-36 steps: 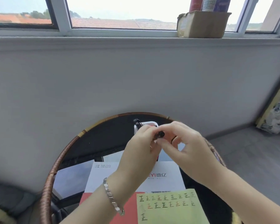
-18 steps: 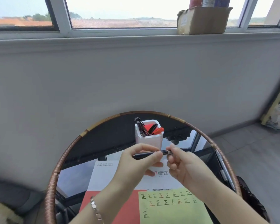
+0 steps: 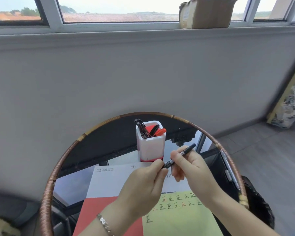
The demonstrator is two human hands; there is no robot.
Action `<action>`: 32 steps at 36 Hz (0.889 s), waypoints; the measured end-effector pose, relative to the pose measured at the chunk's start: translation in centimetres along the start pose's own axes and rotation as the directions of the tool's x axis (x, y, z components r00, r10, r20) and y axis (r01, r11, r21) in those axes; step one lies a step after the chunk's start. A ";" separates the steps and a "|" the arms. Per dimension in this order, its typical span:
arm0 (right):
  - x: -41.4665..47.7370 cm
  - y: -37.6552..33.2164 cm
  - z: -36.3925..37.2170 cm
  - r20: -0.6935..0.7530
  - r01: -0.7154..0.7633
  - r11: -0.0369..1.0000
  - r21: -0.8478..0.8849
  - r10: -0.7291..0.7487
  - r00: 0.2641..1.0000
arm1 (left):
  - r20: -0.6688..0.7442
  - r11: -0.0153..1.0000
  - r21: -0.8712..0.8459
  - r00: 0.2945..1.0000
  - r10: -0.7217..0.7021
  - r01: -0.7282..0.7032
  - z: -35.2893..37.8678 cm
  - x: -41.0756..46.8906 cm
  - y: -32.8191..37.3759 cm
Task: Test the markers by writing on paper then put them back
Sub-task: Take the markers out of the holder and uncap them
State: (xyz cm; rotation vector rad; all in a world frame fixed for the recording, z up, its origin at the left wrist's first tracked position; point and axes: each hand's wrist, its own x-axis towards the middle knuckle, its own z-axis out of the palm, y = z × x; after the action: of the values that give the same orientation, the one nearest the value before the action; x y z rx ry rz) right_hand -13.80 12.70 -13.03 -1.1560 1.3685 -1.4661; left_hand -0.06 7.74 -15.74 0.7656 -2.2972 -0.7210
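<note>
A thin black marker [image 3: 187,151] is held slanted above the table, its far end pointing up and right. My right hand [image 3: 192,171] grips its barrel while my left hand [image 3: 143,186] pinches its near end, which looks like the cap. Behind the hands a white pen holder [image 3: 151,147] stands upright with several black and red markers [image 3: 150,129] in it. A yellow-green paper [image 3: 179,217] with rows of written characters lies at the near edge, partly under my forearms.
A round glass table with a woven rattan rim [image 3: 61,160] carries everything. A white-and-red booklet [image 3: 109,181] lies under the paper. A grey wall rises right behind the table, and a cardboard box [image 3: 208,13] sits on the window sill.
The marker came away from the holder and down in front of it. It went from level to slanted, with my hands now lower and a little further right.
</note>
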 end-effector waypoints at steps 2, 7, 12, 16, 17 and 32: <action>-0.3 0.1 -0.3 0.021 0.006 1.000 0.014 -0.007 1.000 | 0.034 0.995 -0.091 0.999 -0.031 0.034 0.0 -0.1 0.0; -0.9 0.7 -1.0 0.072 -0.044 0.999 0.023 0.043 0.996 | 0.148 0.904 -0.357 0.970 -0.194 0.235 0.0 -0.4 0.4; -1.2 1.5 -1.8 0.122 -0.173 0.983 0.053 0.166 0.979 | 0.299 0.800 -0.376 0.878 -0.373 0.467 0.3 -0.2 0.3; 0.8 1.3 -5.0 -0.139 -0.221 0.974 -0.055 0.211 0.967 | 0.309 0.761 -0.279 0.805 -0.506 0.586 0.7 -0.5 -0.7; 1.5 1.2 -6.3 -0.194 -0.242 0.963 -0.122 0.216 0.957 | 0.300 0.747 -0.273 0.792 -0.532 0.606 0.8 -0.6 -1.0; 4.1 6.4 -13.0 -0.157 -0.173 0.142 -0.975 0.118 0.981 | 0.140 0.828 -0.149 0.841 -0.523 0.540 4.5 1.6 0.7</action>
State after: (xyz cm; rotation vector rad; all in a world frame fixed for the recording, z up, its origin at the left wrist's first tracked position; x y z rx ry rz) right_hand -27.65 11.58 -18.92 -1.6463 2.5477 -0.1785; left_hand -4.42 8.55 -17.74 1.3323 -2.0589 -1.2218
